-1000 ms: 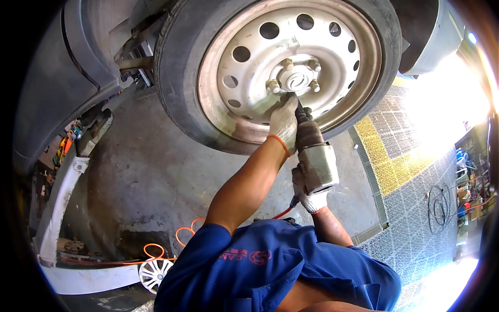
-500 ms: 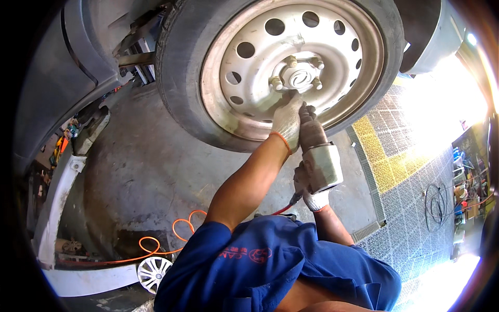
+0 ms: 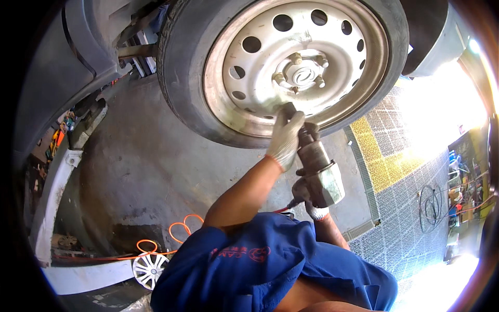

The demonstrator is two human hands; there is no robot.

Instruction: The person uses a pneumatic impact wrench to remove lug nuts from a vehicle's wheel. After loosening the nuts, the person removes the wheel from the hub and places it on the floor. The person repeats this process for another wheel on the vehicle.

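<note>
My gloved left hand (image 3: 286,138) is closed around the dark socket end (image 3: 289,109) of a pneumatic impact wrench, just below the white steel wheel (image 3: 260,73) on its black tyre (image 3: 181,67). My gloved right hand (image 3: 306,200) grips the handle of the impact wrench (image 3: 323,182), whose silver body hides most of the fingers; an air hose runs from the handle's base. Several lug fasteners (image 3: 320,81) surround the hub cap (image 3: 303,76). The socket sits apart from them, low on the wheel face.
Grey car bodywork (image 3: 52,93) flanks the wheel. A white lift arm (image 3: 60,197), orange hose (image 3: 179,229) and silver wheel cover (image 3: 149,270) lie at lower left. Plastic floor grating (image 3: 384,161), a coiled cable (image 3: 431,208) and assorted clutter (image 3: 458,177) are at right, past grey concrete floor (image 3: 135,156).
The wrench's socket end and my left hand have moved down, away from the hub fasteners. My right hand and the wrench body sit slightly lower and further right in the picture.
</note>
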